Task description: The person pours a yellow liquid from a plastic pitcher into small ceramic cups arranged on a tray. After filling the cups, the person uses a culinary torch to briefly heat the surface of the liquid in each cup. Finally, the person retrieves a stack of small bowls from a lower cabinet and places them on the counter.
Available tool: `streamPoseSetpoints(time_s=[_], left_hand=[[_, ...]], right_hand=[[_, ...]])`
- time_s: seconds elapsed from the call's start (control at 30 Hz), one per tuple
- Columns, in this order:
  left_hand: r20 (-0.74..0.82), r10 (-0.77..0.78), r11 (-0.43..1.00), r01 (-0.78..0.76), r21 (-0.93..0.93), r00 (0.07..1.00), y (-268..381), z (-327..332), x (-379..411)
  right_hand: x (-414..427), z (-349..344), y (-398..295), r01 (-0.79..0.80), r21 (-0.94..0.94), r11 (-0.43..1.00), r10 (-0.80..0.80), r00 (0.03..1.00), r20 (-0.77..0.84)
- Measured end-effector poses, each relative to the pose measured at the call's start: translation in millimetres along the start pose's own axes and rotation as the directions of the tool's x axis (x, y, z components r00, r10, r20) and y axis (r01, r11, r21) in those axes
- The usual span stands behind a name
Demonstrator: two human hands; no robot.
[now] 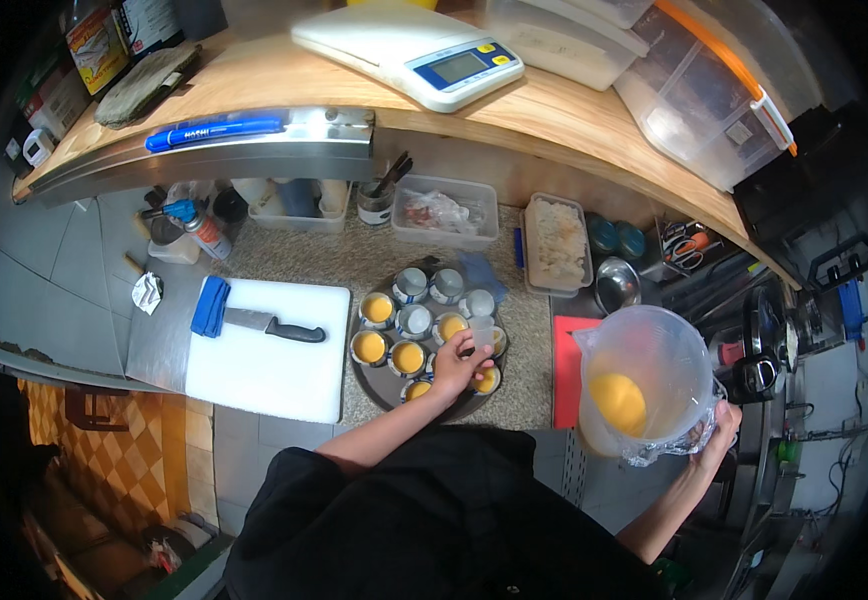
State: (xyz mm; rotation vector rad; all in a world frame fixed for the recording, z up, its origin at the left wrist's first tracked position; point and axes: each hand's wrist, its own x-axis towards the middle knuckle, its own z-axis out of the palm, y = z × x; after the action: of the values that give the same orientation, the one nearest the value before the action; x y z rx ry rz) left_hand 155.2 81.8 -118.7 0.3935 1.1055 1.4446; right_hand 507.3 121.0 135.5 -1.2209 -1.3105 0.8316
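My left hand (460,367) grips a small translucent plastic cup (483,331) above a round dark tray (374,384). Small cups with blue markings crowd this tray. Several contain a yellow liquid, such as the filled cup (408,358) at the left; others, like the cup (414,321) near the middle, show no yellow. My forearm hides part of the front cups. To the right, my right hand (720,431) holds a large translucent plastic pitcher (651,337) by its handle side, where plastic wrap (659,452) clings. Yellow liquid (618,405) lies in the pitcher, which is tilted.
A knife (284,328) and folded blue cloth (211,306) lie on a white cutting board (269,382) at left. Behind stand a blowtorch (205,232) and plastic containers (445,232). A wooden shelf (554,131) with a digital scale (434,64) overhangs. A red board (567,367) lies right.
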Motion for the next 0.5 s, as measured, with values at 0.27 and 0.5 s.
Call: streamPoseSetpoints(time_s=[0.27, 0.5], left_hand=[[0.187, 0.540, 0.711, -0.563, 0.421, 0.821, 93.3, 43.3, -57.3], [0.279, 0.617, 0.707, -0.674, 0.215, 0.736, 128.3, 58.7, -84.3]], right_hand=[[22.7, 25.2, -77.9, 0.134, -0.260, 0.956, -0.080, 0.975, 0.206], [28.2, 49.3, -151.4, 0.320, -0.470, 0.823, -0.195, 0.935, 0.296]])
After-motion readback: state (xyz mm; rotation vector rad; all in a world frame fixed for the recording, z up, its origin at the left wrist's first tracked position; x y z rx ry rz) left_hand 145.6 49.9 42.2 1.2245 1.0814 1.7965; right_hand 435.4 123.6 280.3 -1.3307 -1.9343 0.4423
